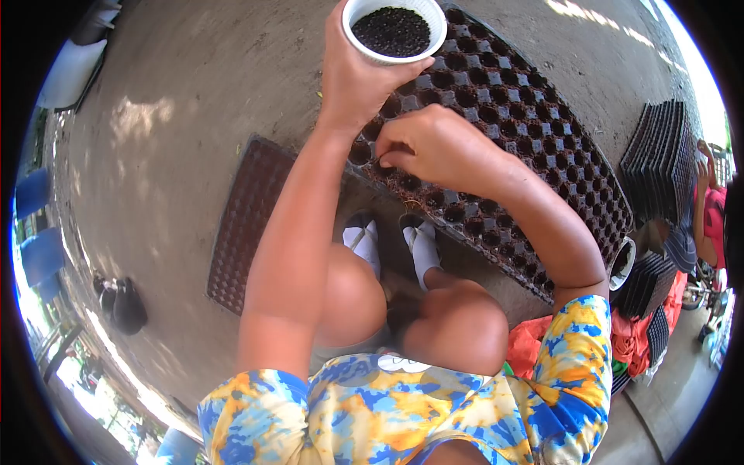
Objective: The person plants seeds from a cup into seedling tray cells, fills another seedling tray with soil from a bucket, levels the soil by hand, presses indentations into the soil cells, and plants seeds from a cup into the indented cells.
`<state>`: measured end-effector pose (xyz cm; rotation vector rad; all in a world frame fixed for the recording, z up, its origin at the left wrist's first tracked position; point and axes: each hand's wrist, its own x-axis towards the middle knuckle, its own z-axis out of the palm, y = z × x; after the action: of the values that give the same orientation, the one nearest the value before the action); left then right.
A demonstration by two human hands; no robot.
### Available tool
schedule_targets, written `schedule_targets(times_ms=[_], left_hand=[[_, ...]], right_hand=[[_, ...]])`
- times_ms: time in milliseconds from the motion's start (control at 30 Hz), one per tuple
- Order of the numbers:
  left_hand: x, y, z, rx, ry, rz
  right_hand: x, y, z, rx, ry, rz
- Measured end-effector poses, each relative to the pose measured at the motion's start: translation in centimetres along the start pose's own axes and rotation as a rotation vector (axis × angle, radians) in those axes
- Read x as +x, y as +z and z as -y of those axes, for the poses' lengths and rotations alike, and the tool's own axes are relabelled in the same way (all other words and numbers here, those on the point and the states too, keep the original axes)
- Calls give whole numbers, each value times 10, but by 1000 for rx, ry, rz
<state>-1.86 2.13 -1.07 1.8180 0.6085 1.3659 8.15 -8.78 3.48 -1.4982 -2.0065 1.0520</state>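
Note:
My left hand (353,87) is wrapped around a white plastic cup (439,31), held upright at the top of the view. Small black grains that look like seeds (391,32) lie inside it. Below and right of the cup, my right hand (438,147) is closed with thumb and fingertips pressed together, over the near left side of a large black seedling tray (535,132). Whatever the fingertips pinch is too small or hidden to make out. Dark brown soil shows in the tray's many round cells.
Another seedling tray (252,221) lies left of my legs. To the right stand stacked black trays (659,159), a white-rimmed container (622,263) and orange-red cloth (528,345). Another person (711,213) is at the far right. Dark shapes (124,304) rest on the ground at left.

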Motion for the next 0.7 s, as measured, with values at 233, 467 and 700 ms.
schedule_targets(times_ms=[233, 467, 700], left_hand=[[-1, -1, -2, 42, 5, -23], [-1, -2, -3, -2, -31, -11], [1, -3, -16, 28, -127, -3]], right_hand=[[2, 9, -10, -84, 28, 111], [2, 10, -12, -136, 3, 141], [6, 5, -6, -94, 91, 174]])
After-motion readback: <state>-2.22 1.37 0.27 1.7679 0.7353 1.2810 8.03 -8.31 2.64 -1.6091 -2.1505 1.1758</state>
